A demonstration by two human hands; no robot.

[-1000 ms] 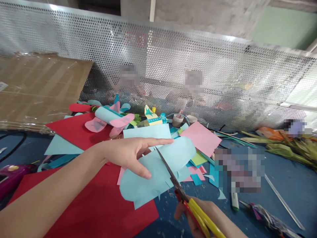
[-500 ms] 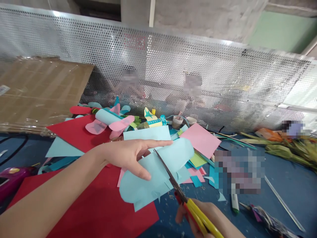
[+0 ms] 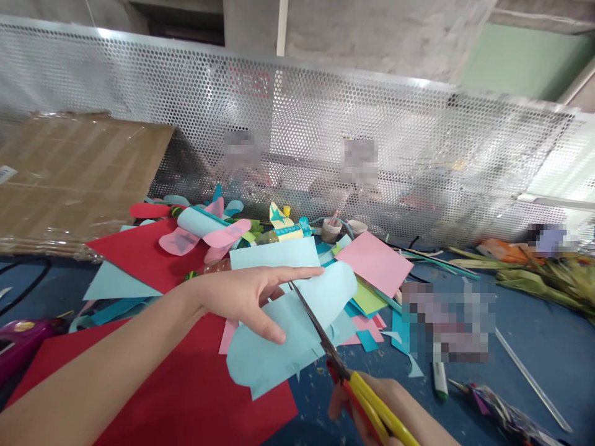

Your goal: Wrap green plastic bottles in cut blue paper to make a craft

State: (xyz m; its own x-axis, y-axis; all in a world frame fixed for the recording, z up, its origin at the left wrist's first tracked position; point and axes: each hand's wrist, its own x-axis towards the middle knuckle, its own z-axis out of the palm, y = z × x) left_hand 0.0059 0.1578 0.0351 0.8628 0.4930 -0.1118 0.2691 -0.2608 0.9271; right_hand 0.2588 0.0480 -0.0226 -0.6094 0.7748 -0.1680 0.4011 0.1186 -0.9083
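My left hand point(image 3: 251, 303) grips a cut piece of light blue paper point(image 3: 274, 344), its thumb on top and its index finger stretched along the far edge. The other fingers are mostly hidden. In my right hand point(image 3: 372, 402) is a pair of scissors point(image 3: 346, 371) with red and yellow handles. The scissors' blades lie across the paper, their tips close to my left index finger; a cut line runs beside them. The paper's rounded right end bends slightly upward. Small snips hang at its lower edge.
Red sheets point(image 3: 186, 384) lie under and left of my hands. Behind are a pink sheet point(image 3: 374, 263) and a paper-and-bottle craft point(image 3: 199, 223). A purple tool point(image 3: 23, 347) sits at left, a marker point(image 3: 439, 375) at right. Cardboard point(image 3: 83, 179) leans on a perforated metal screen point(image 3: 316, 111).
The paper's right end has bent and shifted a little to the left beside the scissors. Both hands keep nearly the same place, and the view has tilted slightly.
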